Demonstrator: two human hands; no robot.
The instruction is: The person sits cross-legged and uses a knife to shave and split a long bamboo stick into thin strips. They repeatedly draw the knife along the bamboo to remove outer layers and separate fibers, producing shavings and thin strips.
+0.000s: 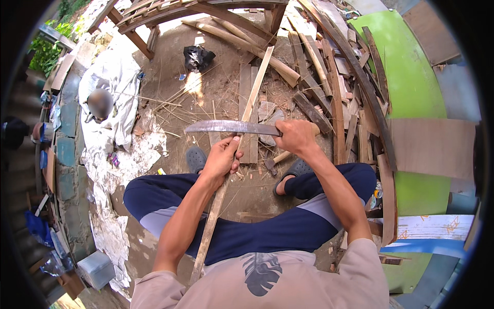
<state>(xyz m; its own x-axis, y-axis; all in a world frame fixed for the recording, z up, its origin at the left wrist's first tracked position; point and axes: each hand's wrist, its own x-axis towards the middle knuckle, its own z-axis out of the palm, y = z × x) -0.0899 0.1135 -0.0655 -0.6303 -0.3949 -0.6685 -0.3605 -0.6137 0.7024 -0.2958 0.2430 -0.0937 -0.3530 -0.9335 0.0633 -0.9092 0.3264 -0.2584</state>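
My right hand (297, 136) is closed round the handle of a machete (226, 126), whose long curved blade points left. The blade lies across a long, narrow strip of pale wood or bamboo (256, 90). My left hand (222, 157) grips that strip just below the blade, thumb close to the metal. From between my feet the strip slants back over my lap toward my left side. On the ground under my right hand lies a hammer-like tool (271, 164) with a wooden handle.
Weathered planks and poles (334, 103) pile up on the right, beside a green panel (422, 103). A slatted wooden bench (195, 9) stands ahead. A black plastic bag (198, 58) and thin slivers lie on the dirt. White cloth (121, 77) covers ground at the left.
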